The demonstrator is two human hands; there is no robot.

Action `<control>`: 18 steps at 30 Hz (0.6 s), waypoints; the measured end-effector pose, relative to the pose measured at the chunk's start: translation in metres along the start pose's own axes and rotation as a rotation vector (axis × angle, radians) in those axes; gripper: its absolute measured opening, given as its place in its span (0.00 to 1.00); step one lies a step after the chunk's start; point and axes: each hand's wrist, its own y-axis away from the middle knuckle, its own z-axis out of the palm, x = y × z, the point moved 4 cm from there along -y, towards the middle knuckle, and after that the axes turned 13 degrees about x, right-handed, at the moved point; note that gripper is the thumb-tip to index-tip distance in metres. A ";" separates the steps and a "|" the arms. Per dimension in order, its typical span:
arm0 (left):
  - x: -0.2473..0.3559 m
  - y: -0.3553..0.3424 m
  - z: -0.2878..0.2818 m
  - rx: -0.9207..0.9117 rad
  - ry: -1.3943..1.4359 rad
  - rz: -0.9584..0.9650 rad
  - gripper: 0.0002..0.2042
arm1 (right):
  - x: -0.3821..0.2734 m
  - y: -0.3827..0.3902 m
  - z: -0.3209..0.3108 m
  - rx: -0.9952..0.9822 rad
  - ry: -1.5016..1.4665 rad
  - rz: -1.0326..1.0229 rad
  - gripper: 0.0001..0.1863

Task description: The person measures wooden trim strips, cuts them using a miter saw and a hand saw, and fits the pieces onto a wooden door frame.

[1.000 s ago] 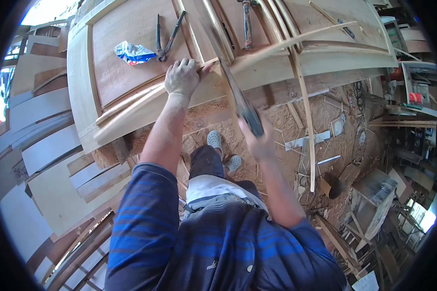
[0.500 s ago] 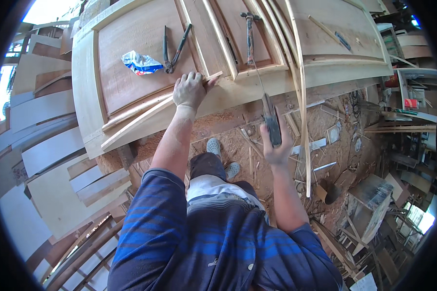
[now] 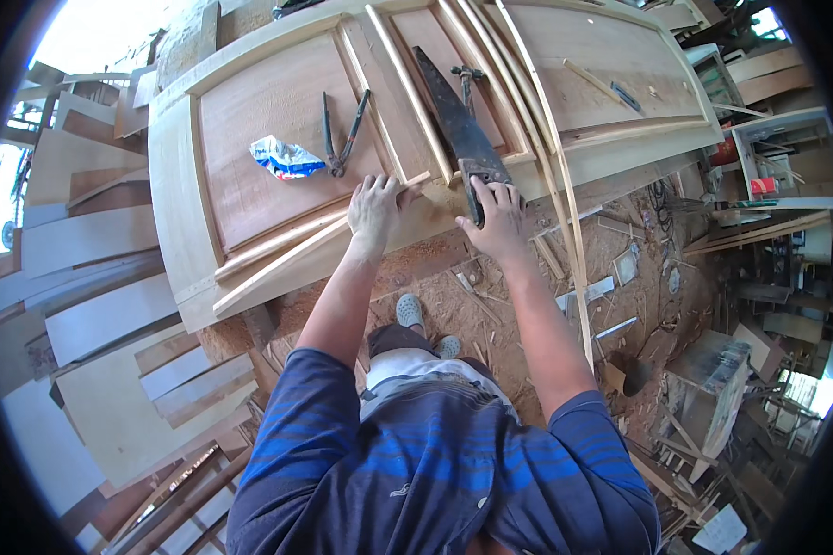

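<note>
My left hand (image 3: 375,215) is closed on a thin wooden strip (image 3: 282,266) that lies slantwise along the near edge of a panelled wooden door (image 3: 178,199). The strip's short right end sticks out past my thumb. In my right hand (image 3: 500,227) is the handle of a handsaw (image 3: 455,118), its broad dark blade flat over the door and pointing away from me. Partly covered by the blade is a hammer (image 3: 468,80) on the door. Long-handled pincers (image 3: 340,157) lie open beyond my left hand, beside a crumpled blue and white plastic packet (image 3: 287,158).
Long thin mouldings (image 3: 553,153) cross the door right of the saw and overhang its near edge. A small stick (image 3: 592,80) and a dark tool (image 3: 626,96) lie on the right panel. Stacked boards (image 3: 93,240) stand left; offcuts and sawdust litter the floor (image 3: 639,305).
My right hand has swung the saw up and left over the door, its blade turned from edge-on to flat. My left hand stays on the strip. The view has shifted slightly.
</note>
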 end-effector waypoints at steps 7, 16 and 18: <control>0.049 0.043 -0.078 0.012 0.277 0.062 0.12 | -0.042 0.020 -0.022 -0.303 -1.123 0.643 0.22; 0.064 0.074 -0.160 -0.167 0.260 -0.100 0.21 | -0.054 0.059 -0.080 -0.284 -1.294 0.639 0.11; 0.060 0.086 -0.168 -0.236 0.229 -0.134 0.22 | -0.052 0.070 -0.082 -0.324 -1.259 0.595 0.11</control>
